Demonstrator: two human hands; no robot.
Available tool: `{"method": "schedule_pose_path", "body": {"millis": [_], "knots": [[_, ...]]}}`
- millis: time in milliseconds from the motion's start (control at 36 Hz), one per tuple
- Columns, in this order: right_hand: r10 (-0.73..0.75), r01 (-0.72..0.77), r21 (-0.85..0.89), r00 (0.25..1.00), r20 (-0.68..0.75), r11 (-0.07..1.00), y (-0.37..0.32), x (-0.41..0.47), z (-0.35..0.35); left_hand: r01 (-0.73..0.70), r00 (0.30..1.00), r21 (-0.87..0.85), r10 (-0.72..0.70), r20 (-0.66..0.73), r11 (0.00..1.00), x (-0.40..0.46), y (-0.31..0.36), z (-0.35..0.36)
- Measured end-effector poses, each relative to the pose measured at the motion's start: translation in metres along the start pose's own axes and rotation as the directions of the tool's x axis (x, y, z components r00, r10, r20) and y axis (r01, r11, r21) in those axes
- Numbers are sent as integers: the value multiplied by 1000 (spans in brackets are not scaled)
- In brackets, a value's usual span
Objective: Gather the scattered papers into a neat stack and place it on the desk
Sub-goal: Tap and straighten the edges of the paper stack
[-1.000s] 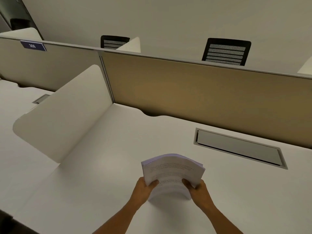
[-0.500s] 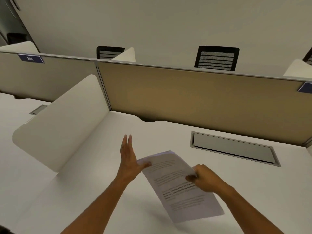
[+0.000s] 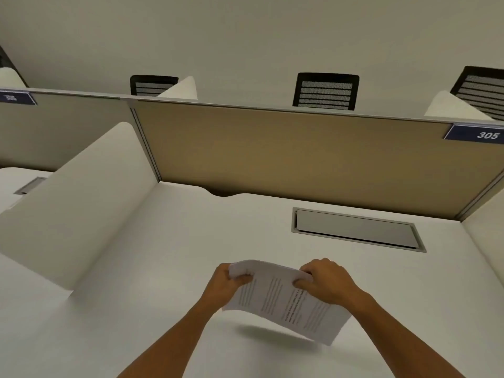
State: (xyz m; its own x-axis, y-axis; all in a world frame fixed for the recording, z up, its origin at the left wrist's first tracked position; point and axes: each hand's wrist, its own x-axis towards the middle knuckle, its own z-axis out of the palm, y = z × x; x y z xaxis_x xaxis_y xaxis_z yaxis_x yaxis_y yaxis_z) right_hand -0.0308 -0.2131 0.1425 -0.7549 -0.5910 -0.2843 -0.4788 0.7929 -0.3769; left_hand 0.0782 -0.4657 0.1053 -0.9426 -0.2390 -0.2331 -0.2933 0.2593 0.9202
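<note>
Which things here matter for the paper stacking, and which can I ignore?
Part of the job:
- paper stack, held above the desk with its shadow below
- left hand and right hand, gripping its far edge
- desk, where it goes

Just there:
- cable tray lid
- tan partition
- white side divider
- number plate 305
- chairs beyond

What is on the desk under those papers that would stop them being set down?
Nothing visible. Both hands, left and right, hold the paper stack above bare desk; only its shadow lies below. The cable hatch sits farther back.
</note>
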Motion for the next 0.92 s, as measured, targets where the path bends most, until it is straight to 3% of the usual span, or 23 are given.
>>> {"method": "schedule_pose_path", "body": {"millis": [194, 278, 389, 583, 917], "knots": [[138, -97, 361, 986, -89, 928, 46, -11, 12, 118, 983, -79, -128, -131, 990, -8, -28, -5], [190, -72, 579, 971, -146, 812, 58, -17, 22, 140, 972, -91, -154, -178, 986, -8, -36, -8], [255, -73, 779, 960, -114, 623, 64, -22, 41, 151, 967, -113, -170, -188, 982, -10, -39, -7], [189, -54, 875, 981, -43, 481, 57, -22, 71, 144, 959, -178, -182, -215, 973, -15, -45, -3], [314, -72, 923, 948, -55, 378, 39, -12, 90, 82, 951, -228, -144, -272, 970, -15, -54, -1]]}}
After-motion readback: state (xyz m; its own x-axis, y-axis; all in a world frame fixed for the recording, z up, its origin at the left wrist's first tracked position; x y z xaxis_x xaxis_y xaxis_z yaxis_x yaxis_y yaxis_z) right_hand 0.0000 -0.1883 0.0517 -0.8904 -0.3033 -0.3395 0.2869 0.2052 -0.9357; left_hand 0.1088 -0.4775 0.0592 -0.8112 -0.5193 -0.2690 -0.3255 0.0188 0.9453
